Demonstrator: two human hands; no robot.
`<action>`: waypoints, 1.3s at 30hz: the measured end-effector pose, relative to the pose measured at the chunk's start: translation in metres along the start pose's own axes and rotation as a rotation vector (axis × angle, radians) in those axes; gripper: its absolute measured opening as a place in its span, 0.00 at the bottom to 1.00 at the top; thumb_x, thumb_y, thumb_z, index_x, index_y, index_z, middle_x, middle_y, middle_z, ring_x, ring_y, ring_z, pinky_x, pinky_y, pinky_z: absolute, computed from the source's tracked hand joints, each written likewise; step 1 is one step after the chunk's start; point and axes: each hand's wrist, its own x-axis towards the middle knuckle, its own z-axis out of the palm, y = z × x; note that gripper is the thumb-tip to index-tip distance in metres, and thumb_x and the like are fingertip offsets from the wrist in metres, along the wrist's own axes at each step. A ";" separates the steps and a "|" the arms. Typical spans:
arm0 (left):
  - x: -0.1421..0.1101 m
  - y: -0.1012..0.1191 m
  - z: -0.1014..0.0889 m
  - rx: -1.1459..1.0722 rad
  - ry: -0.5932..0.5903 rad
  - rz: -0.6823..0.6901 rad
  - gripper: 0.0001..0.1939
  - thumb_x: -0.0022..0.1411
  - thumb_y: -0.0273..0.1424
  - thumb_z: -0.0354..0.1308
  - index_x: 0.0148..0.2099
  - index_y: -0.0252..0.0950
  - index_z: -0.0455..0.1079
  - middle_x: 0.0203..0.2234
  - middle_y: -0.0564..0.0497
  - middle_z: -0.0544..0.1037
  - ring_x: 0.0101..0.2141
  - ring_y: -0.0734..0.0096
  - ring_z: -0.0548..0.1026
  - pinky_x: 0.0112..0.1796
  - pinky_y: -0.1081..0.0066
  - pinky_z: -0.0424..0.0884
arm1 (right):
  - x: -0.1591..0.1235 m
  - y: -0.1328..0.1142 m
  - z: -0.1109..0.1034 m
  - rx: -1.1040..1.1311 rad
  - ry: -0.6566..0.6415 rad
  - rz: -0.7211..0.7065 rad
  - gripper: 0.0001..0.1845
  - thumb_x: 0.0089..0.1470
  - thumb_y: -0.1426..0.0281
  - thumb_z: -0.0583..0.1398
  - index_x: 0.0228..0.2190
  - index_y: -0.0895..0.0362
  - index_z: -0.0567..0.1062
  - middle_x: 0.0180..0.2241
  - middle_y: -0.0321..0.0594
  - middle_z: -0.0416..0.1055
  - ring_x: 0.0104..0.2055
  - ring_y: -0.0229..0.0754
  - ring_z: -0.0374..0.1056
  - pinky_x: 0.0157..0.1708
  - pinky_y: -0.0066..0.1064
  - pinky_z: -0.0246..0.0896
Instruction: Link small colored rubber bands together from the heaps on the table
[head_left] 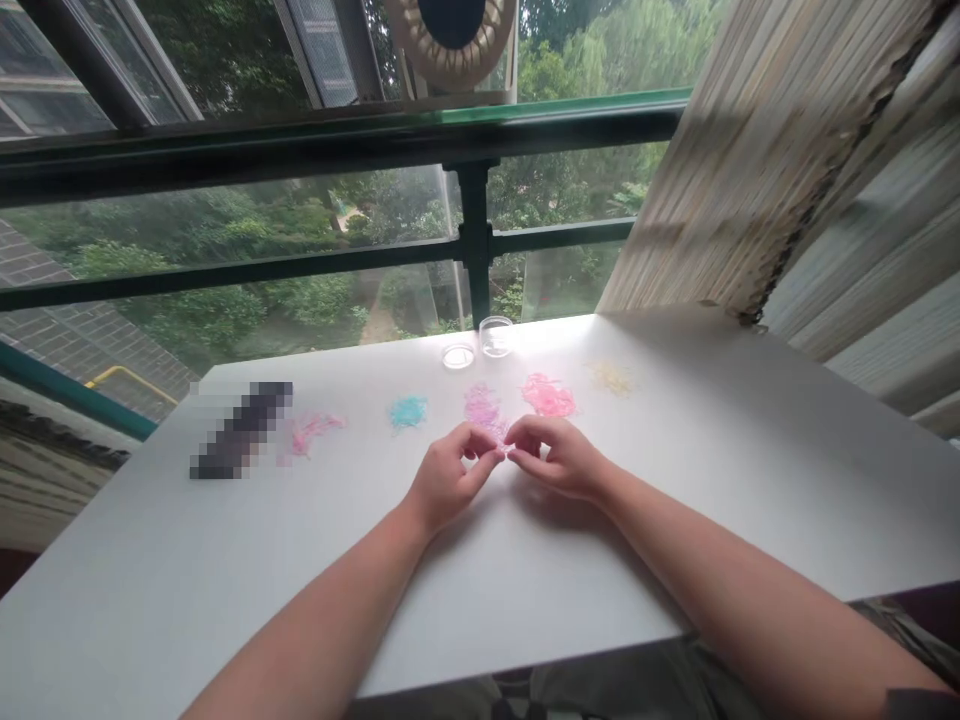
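Note:
My left hand (450,472) and my right hand (559,455) meet fingertip to fingertip over the white table (450,600). Each is closed in a pinch of thumb and forefinger. Something tiny and pale purple seems to lie between the tips, too small to name. Just beyond the fingers spreads a pile of thin purple bits (481,402), like little loops or strands, partly hidden by the hands. A brighter pink pile (549,395) lies behind my right hand. To the left of my left hand is a turquoise pile (408,411).
A clear round container (496,338) and a round clear lid (457,357) stand at the table's back edge. Pale yellow bits (612,378) lie farther right. Scattered pink bits (307,432) are at left, beside a dark pixelated object (241,430). A curtain (697,160) hangs at right.

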 end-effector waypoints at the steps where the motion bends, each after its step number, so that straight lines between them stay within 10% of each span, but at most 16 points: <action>1: 0.000 0.000 0.000 -0.003 -0.009 -0.003 0.06 0.58 0.34 0.55 0.34 0.37 0.67 0.27 0.52 0.74 0.30 0.73 0.72 0.36 0.71 0.68 | 0.000 0.000 0.000 -0.001 0.003 -0.003 0.04 0.50 0.71 0.57 0.31 0.58 0.70 0.21 0.34 0.64 0.23 0.34 0.59 0.24 0.26 0.57; 39: -0.001 0.008 0.002 0.030 -0.064 -0.011 0.06 0.57 0.30 0.53 0.33 0.36 0.71 0.27 0.52 0.76 0.29 0.73 0.72 0.33 0.73 0.68 | -0.002 -0.005 -0.004 -0.012 0.040 0.024 0.03 0.49 0.73 0.55 0.24 0.57 0.66 0.20 0.34 0.63 0.23 0.34 0.57 0.23 0.26 0.56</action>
